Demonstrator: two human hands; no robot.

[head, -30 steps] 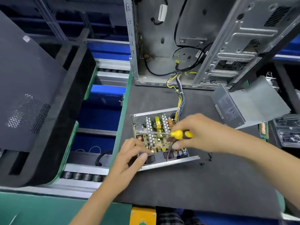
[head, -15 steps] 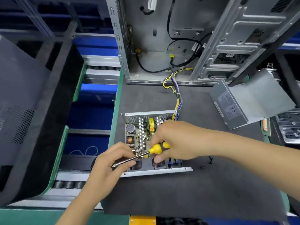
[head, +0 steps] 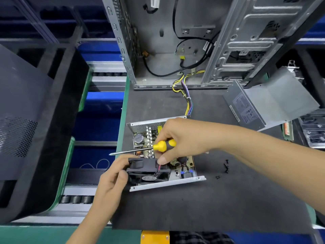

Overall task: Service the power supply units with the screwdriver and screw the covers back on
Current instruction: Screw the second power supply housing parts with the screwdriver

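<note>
Open power supply unit [head: 163,155] sits on the dark worktop [head: 193,205], cover off, circuit board with capacitor and heatsinks exposed inside the metal tray. Black fan [head: 146,170] is at the near-left corner of the tray, tilted up out of its seat, red wire running back to the board.

Left hand [head: 112,180] comes in from below-left, fingers curled round the fan's left edge, grip clamped on it. Right hand [head: 182,140] reaches across from the right, over the board, fingers wrapped on the yellow-and-black handle of the screwdriver [head: 140,149]; its thumb presses the fan's top edge. Shaft lies roughly level, pointing left, tip past the tray's left wall, just above the left hand.

Wire bundle [head: 188,101] runs from the unit's far side into the open computer case [head: 175,41] behind. Loose screws [head: 226,167] lie right of the right wrist. Removed cover [head: 270,101] rests further right, leaning against the case.
</note>
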